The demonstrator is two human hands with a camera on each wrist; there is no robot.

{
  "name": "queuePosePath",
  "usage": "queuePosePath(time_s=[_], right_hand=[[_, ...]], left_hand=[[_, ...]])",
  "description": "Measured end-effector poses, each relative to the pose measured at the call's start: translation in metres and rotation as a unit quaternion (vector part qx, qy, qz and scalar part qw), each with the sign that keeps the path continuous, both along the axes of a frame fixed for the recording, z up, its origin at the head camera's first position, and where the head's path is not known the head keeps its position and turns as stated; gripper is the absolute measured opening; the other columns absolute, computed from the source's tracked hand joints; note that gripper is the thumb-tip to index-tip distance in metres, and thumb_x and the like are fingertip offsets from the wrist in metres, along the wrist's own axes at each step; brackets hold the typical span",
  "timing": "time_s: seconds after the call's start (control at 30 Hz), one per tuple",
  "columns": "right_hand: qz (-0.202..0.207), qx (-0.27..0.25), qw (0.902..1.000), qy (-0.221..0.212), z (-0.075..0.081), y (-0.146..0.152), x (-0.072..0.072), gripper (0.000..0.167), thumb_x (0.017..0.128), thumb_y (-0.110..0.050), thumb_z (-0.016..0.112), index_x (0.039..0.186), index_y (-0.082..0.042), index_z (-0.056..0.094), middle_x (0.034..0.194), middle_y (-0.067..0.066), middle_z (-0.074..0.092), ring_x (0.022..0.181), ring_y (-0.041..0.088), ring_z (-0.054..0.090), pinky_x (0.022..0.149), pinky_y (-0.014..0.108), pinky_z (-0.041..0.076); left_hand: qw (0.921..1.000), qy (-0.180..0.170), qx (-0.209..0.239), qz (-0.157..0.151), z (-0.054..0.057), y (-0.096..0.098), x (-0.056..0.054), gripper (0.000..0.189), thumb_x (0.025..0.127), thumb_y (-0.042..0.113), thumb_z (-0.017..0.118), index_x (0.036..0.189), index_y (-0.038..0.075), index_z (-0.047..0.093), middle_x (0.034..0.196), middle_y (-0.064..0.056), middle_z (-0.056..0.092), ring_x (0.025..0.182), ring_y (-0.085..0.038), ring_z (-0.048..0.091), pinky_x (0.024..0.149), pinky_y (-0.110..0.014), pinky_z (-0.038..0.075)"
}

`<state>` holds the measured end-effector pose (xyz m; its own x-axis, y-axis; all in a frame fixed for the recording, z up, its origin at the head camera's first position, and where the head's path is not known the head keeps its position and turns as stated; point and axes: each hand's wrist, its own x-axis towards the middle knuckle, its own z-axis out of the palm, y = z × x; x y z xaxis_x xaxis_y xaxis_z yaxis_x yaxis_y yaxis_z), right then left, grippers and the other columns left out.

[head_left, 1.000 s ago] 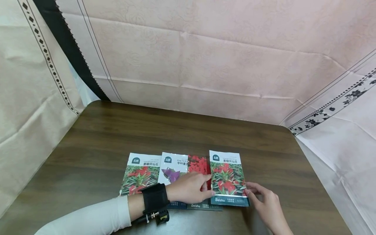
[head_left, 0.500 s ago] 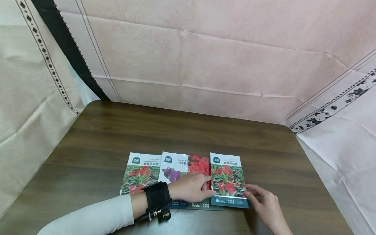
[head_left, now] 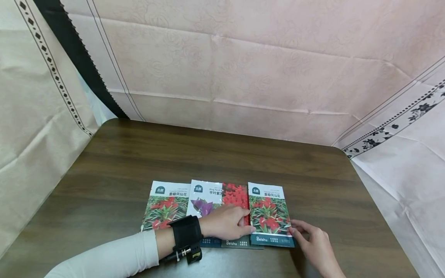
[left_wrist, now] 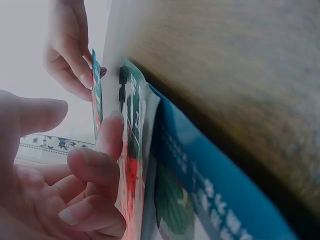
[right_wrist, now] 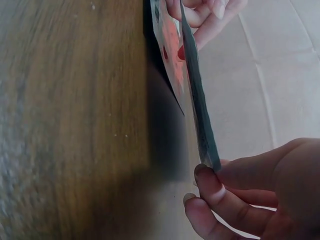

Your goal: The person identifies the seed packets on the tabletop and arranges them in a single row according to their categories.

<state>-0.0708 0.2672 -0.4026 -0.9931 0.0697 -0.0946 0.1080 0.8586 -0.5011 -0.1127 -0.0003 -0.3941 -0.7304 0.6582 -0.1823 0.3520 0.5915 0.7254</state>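
Note:
A row of seed packets lies on the table. At its right end, my right hand (head_left: 314,245) pinches the lower right edge of a seed packet with red flowers and a blue base (head_left: 269,216); the right wrist view shows this packet (right_wrist: 199,100) raised off the tabletop between thumb and fingers. My left hand (head_left: 227,222) rests over the middle of the row, a fingertip touching the red-flowered packet (head_left: 235,195). Partly under that hand is a white packet with a purple flower (head_left: 203,204). Leftmost is another red-flowered packet (head_left: 166,210). In the left wrist view the left fingers (left_wrist: 92,165) are loosely bent.
The packets stand on a dark wooden table (head_left: 208,154) with rounded far corners. Pale patterned cloth (head_left: 243,77) hangs behind and along both sides. A black strap with a small device (head_left: 187,235) is worn on the left wrist.
The packet in my right hand has shifted slightly down toward the near edge, and the right hand with it. My left hand stays almost in place.

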Motion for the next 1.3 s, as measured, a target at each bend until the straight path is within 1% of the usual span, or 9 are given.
queuePosePath(time_s=[0.13, 0.23, 0.37, 0.57, 0.7, 0.93, 1.03, 1.17, 1.3], right_hand=[[0.002, 0.000, 0.9999, -0.012, -0.002, 0.000, 0.000, 0.024, 0.090, -0.016, 0.068, 0.112, -0.008, 0.071, 0.084, -0.003, 0.072, 0.082, 0.011, 0.060, 0.073, 0.030, 0.046], [0.001, 0.003, 0.9999, -0.016, -0.003, 0.001, 0.000, 0.024, 0.089, -0.015, 0.069, 0.112, -0.008, 0.071, 0.084, -0.003, 0.072, 0.086, 0.013, 0.063, 0.079, 0.037, 0.049], [-0.002, 0.004, 0.9998, -0.020, -0.005, 0.001, 0.000, 0.024, 0.089, -0.015, 0.069, 0.112, -0.007, 0.071, 0.084, -0.003, 0.071, 0.086, 0.014, 0.062, 0.077, 0.036, 0.048], [-0.001, 0.008, 0.9996, -0.027, -0.007, 0.002, 0.000, 0.025, 0.089, -0.016, 0.069, 0.112, -0.007, 0.071, 0.085, -0.003, 0.071, 0.083, 0.013, 0.061, 0.075, 0.034, 0.048], [0.001, 0.013, 0.9996, -0.026, -0.007, 0.002, 0.000, 0.025, 0.090, -0.018, 0.069, 0.112, -0.007, 0.071, 0.087, -0.001, 0.072, 0.085, 0.015, 0.061, 0.078, 0.039, 0.049], [-0.001, 0.022, 0.9993, -0.031, -0.004, 0.002, 0.001, 0.024, 0.091, -0.018, 0.067, 0.113, -0.007, 0.071, 0.100, 0.008, 0.074, 0.095, 0.023, 0.066, 0.088, 0.052, 0.050], [0.008, 0.031, 0.9993, -0.017, -0.002, 0.002, 0.000, 0.023, 0.091, -0.017, 0.067, 0.111, -0.006, 0.071, 0.098, 0.008, 0.074, 0.095, 0.024, 0.067, 0.087, 0.052, 0.049], [0.010, 0.046, 0.9989, -0.002, 0.001, 0.002, -0.002, 0.022, 0.090, -0.016, 0.068, 0.109, -0.005, 0.072, 0.095, 0.007, 0.074, 0.089, 0.021, 0.067, 0.084, 0.049, 0.051], [0.010, 0.039, 0.9991, -0.013, 0.006, 0.000, -0.005, 0.024, 0.090, -0.018, 0.068, 0.111, -0.005, 0.071, 0.099, 0.009, 0.073, 0.089, 0.020, 0.066, 0.084, 0.048, 0.053]], left_hand=[[1.0000, -0.002, -0.002, -0.001, 0.000, -0.001, 0.001, 0.055, 0.094, 0.041, 0.060, 0.137, 0.007, 0.053, 0.047, 0.012, 0.032, 0.039, -0.004, 0.024, 0.045, -0.021, 0.020], [1.0000, -0.006, -0.003, -0.004, -0.001, -0.002, 0.001, 0.055, 0.094, 0.040, 0.060, 0.137, 0.007, 0.053, 0.047, 0.013, 0.033, 0.038, -0.003, 0.024, 0.044, -0.020, 0.020], [0.9998, -0.013, -0.001, -0.011, -0.002, -0.003, 0.002, 0.056, 0.095, 0.040, 0.059, 0.139, 0.007, 0.052, 0.045, 0.013, 0.031, 0.036, -0.004, 0.023, 0.041, -0.020, 0.018], [0.9997, -0.015, 0.002, -0.017, -0.004, -0.004, 0.003, 0.057, 0.095, 0.040, 0.058, 0.139, 0.006, 0.050, 0.045, 0.014, 0.030, 0.036, -0.003, 0.022, 0.040, -0.020, 0.017], [0.9997, -0.017, 0.004, -0.017, -0.004, -0.004, 0.004, 0.057, 0.095, 0.040, 0.057, 0.140, 0.005, 0.050, 0.044, 0.014, 0.029, 0.035, -0.003, 0.021, 0.040, -0.020, 0.015], [0.9998, -0.016, 0.002, -0.011, -0.004, -0.005, 0.004, 0.058, 0.095, 0.041, 0.058, 0.140, 0.005, 0.050, 0.043, 0.014, 0.029, 0.035, -0.003, 0.020, 0.039, -0.019, 0.015], [0.9998, -0.018, 0.003, -0.009, -0.004, -0.006, 0.003, 0.058, 0.095, 0.041, 0.058, 0.140, 0.005, 0.050, 0.043, 0.014, 0.029, 0.035, -0.003, 0.021, 0.039, -0.019, 0.015], [0.9998, -0.018, 0.009, -0.005, -0.002, -0.008, 0.003, 0.058, 0.095, 0.041, 0.058, 0.139, 0.005, 0.050, 0.043, 0.013, 0.029, 0.035, -0.003, 0.021, 0.039, -0.019, 0.016], [0.9997, -0.014, 0.019, -0.002, 0.000, -0.011, 0.004, 0.057, 0.095, 0.041, 0.058, 0.137, 0.004, 0.053, 0.043, 0.013, 0.029, 0.035, -0.004, 0.021, 0.040, -0.019, 0.016]])
